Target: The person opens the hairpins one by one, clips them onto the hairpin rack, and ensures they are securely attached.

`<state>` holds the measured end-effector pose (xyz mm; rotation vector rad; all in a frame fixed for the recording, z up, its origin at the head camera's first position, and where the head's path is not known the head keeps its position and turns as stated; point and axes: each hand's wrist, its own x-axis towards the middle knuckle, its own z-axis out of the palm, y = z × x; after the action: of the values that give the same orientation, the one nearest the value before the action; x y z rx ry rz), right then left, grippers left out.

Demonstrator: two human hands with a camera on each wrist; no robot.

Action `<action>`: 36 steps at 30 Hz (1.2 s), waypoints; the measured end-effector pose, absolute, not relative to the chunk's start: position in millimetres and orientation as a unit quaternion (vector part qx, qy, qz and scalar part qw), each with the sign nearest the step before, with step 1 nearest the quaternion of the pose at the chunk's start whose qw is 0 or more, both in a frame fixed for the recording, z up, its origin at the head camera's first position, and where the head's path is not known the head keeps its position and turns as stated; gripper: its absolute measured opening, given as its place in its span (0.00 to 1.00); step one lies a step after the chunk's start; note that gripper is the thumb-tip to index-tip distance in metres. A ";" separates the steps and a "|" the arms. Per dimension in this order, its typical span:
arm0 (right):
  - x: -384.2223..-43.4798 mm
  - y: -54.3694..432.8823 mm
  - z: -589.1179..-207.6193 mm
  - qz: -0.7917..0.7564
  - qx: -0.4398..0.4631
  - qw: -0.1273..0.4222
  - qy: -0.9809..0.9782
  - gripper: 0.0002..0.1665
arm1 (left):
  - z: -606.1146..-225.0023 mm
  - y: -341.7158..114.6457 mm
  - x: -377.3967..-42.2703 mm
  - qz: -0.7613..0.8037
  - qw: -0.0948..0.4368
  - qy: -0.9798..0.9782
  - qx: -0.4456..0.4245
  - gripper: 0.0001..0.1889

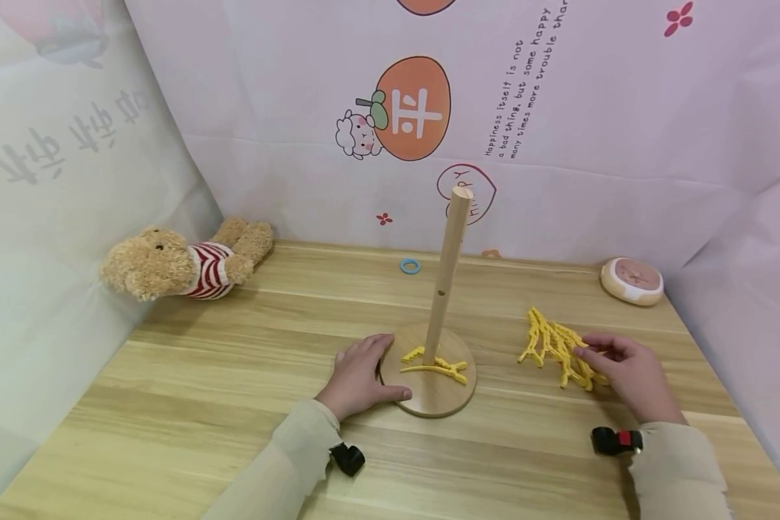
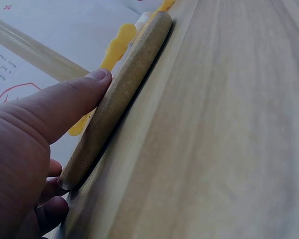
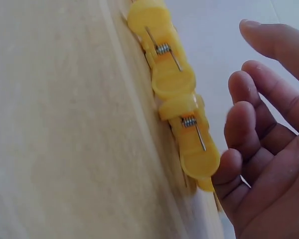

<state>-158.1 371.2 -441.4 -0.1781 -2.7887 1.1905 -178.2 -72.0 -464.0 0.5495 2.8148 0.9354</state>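
Our left hand (image 1: pixel 359 377) grips the round base (image 1: pixel 432 401) by its rim; two yellow clips (image 1: pixel 455 372) lie on it beside the upright post (image 1: pixel 448 267); our right hand (image 1: pixel 633 375), fingers loosely parted, is at the clip pile (image 1: pixel 562 349) on the desk (image 1: pixel 234 375).

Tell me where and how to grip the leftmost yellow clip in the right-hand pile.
Pinch the leftmost yellow clip by its forked handle end, probably coming from the near side with the right hand: that fork splays open towards the near side, while the other yellow clips crowd its right side.
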 end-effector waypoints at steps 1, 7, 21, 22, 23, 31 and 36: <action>-157.9 372.5 -441.6 0.392 -0.061 0.050 -0.917 0.31 | -464.0 -71.9 -178.3 0.310 0.063 0.931 0.182 0.54; -157.3 380.7 -445.1 0.382 -0.094 0.046 -0.918 0.33 | -462.7 -72.2 -178.1 0.309 0.061 0.931 0.184 0.54; -149.6 418.2 -455.1 0.349 -0.088 0.043 -0.932 0.42 | -462.6 -71.4 -177.8 0.313 0.062 0.931 0.178 0.54; -150.1 419.2 -455.1 0.340 -0.084 0.033 -0.936 0.44 | -463.0 -71.5 -178.0 0.314 0.061 0.931 0.178 0.54; -150.8 419.7 -455.2 0.332 -0.080 0.024 -0.939 0.45 | -463.4 -71.6 -178.2 0.314 0.060 0.931 0.177 0.54; -154.9 415.4 -453.4 0.291 -0.068 -0.003 -0.954 0.44 | -464.4 -71.2 -178.9 0.314 0.060 0.931 0.179 0.54; -154.3 410.3 -453.2 0.308 -0.091 0.010 -0.947 0.41 | -463.6 -71.6 -178.2 0.313 0.061 0.931 0.177 0.54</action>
<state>-154.3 410.3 -453.2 -0.2835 -2.9566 0.9633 -178.2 -71.6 -463.6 0.5369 2.8169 0.9481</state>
